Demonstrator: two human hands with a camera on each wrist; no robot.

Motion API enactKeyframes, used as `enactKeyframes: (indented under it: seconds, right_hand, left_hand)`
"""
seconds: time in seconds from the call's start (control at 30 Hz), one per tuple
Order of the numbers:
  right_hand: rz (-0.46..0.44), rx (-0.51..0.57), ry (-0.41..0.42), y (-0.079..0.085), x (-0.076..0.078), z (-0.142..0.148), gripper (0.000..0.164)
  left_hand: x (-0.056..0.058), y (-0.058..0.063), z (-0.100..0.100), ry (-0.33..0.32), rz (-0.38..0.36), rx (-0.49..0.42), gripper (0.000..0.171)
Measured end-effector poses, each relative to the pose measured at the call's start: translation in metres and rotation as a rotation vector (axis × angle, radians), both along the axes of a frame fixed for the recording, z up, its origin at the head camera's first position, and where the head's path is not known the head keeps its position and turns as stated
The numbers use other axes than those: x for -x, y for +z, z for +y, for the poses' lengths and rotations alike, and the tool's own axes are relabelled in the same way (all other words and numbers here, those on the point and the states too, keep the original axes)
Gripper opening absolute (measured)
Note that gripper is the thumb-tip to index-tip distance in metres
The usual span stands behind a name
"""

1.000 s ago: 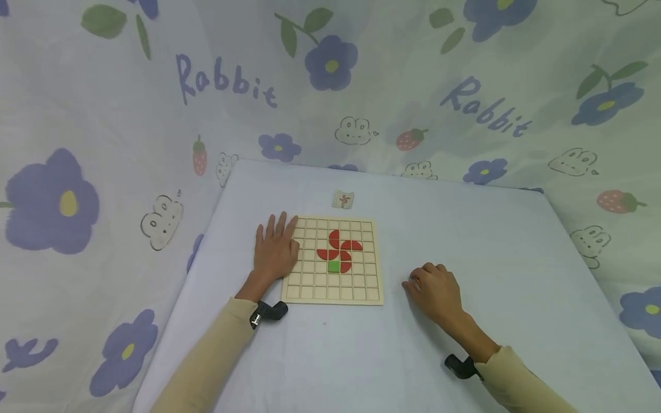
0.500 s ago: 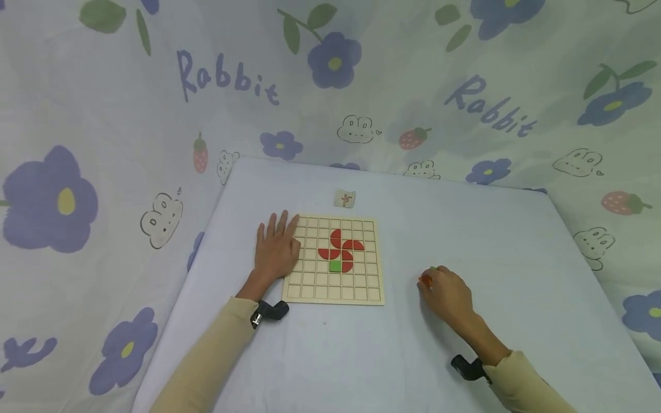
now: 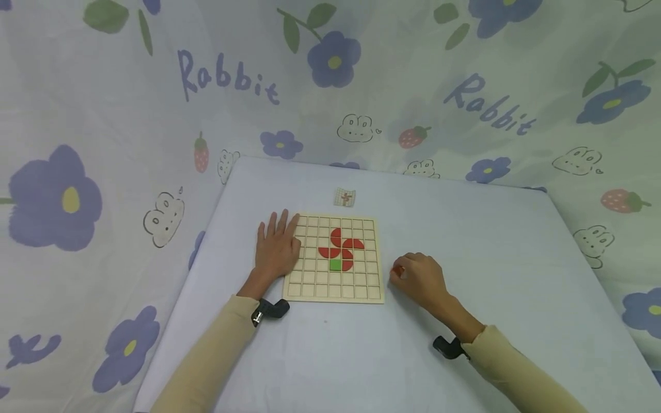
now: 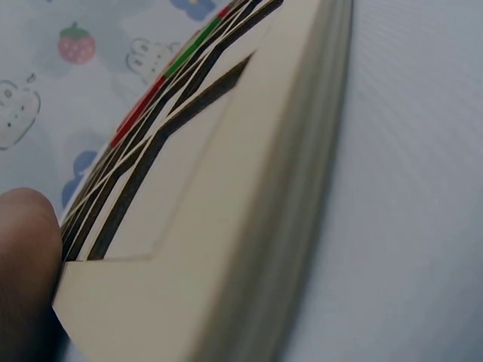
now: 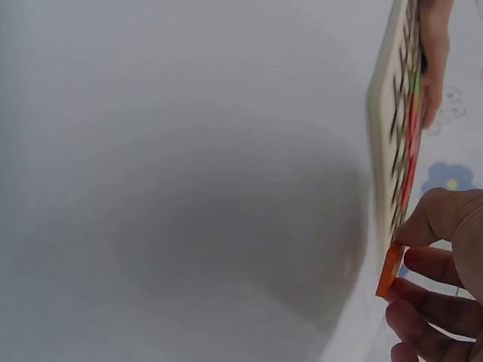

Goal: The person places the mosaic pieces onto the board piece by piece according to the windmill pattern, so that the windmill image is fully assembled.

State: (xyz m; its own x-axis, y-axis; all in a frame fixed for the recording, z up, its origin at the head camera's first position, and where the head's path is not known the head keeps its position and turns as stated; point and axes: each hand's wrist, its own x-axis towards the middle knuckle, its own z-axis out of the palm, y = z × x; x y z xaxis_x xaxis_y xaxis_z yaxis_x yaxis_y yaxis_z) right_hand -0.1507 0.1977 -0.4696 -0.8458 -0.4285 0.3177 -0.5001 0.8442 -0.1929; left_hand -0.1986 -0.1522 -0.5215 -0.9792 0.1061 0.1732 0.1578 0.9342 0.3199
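A pale wooden grid board lies flat on the table. Red rounded pieces form a pinwheel in its cells, with a green square tile below them. My left hand rests with spread fingers over the board's left edge; its thumb shows beside the board in the left wrist view. Just right of the board, my right hand pinches a small orange tile between thumb and fingers, as the right wrist view shows. In the head view that tile is mostly hidden by the hand.
A small card printed with a grid and red pinwheel lies beyond the board's far edge. The white-covered table meets a curtain with flowers and rabbits at the back and sides.
My right hand first shifted right, where orange and green showed at its fingers, then came back left toward the board. My left hand and the pieces on the board stay put.
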Motion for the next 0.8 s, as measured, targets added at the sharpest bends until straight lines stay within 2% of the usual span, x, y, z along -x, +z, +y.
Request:
enactKeyframes:
  seconds: [0.13, 0.33, 0.53, 0.67, 0.8]
  right_hand:
    - [0.011, 0.058, 0.105, 0.004, 0.003, -0.028, 0.006]
    - [0.076, 0.138, 0.322, 0.002, 0.004, -0.072, 0.004]
    - [0.128, 0.096, 0.486, -0.003, 0.005, -0.098, 0.004]
    - [0.101, 0.024, 0.553, -0.006, 0.004, -0.103, 0.005]
    - [0.018, 0.006, 0.541, -0.008, 0.002, -0.104, 0.006]
  left_hand:
    - [0.0, 0.0, 0.0, 0.004, -0.005, 0.007, 0.059]
    - [0.0, 0.001, 0.001, 0.006, -0.001, -0.001, 0.059]
    - [-0.001, 0.001, 0.001, 0.003, -0.002, 0.0, 0.06]
    - [-0.001, 0.002, 0.0, -0.002, -0.003, 0.006, 0.06]
    - [-0.001, 0.003, -0.001, -0.001, -0.003, 0.011, 0.06]
